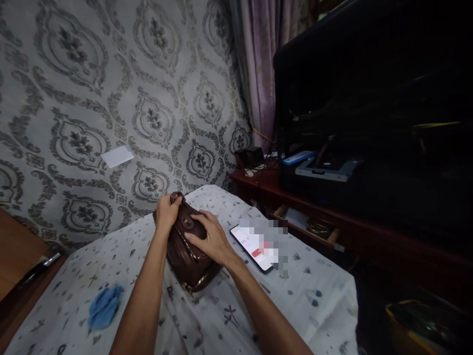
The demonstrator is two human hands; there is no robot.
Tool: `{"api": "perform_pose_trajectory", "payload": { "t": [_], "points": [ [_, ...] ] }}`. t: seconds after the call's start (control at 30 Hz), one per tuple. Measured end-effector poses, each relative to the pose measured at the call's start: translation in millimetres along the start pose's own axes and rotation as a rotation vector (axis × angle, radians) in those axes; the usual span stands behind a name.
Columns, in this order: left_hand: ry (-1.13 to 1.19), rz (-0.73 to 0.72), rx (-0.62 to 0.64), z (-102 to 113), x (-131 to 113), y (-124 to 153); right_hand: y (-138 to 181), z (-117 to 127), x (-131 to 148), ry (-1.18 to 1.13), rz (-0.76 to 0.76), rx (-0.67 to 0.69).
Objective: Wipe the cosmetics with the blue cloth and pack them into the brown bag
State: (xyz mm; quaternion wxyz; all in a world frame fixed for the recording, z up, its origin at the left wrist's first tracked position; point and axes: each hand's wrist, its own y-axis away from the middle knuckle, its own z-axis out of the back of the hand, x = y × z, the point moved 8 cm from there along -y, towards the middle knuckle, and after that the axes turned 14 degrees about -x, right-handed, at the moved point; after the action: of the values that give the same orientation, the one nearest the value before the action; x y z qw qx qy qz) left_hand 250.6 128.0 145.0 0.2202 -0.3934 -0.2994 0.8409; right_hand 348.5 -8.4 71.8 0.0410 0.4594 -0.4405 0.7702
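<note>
A dark brown leather bag (181, 251) with gold-coloured zips and a small clasp lies on the patterned white sheet (295, 305). At its far end my left hand (168, 213) is closed around the bag's top handle or strap. My right hand (212, 239) rests on the bag's upper face beside the clasp, thumb and fingers spread apart. To the right of the bag lies a phone (251, 251) with a lit screen, partly blurred out. A crumpled blue cloth (105, 306) sits on the sheet to the left of my left forearm.
Patterned wallpaper with a white switch plate (117, 156) rises behind. On the right, a reddish wooden desk (254, 185) carries a large dark screen (369, 98) and has an open drawer (306, 227). A wooden board (18, 256) stands at the left edge.
</note>
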Motion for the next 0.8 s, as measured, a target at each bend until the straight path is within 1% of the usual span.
{"api": "perform_pose_trajectory", "payload": {
  "t": [0.17,0.27,0.33,0.43,0.5,0.63,0.8],
  "points": [
    [0.113,-0.008,0.048,-1,-9,13,0,1,2,-0.015,0.017,-0.018],
    [0.140,-0.024,0.068,0,-14,17,0,3,2,-0.083,0.031,-0.057],
    [0.134,-0.031,0.066,3,-15,18,0,5,-4,-0.149,-0.007,-0.101],
    [0.098,-0.048,0.049,8,-15,22,-2,7,-24,-0.229,-0.139,-0.194],
    [0.062,-0.067,0.033,13,-15,29,-3,7,-35,-0.258,-0.201,-0.239],
    [-0.002,-0.124,-0.001,23,-19,50,-4,6,-42,-0.290,-0.241,-0.284],
    [-0.091,-0.244,-0.058,30,-30,69,-1,4,-45,-0.342,-0.277,-0.328]
  ]
}}
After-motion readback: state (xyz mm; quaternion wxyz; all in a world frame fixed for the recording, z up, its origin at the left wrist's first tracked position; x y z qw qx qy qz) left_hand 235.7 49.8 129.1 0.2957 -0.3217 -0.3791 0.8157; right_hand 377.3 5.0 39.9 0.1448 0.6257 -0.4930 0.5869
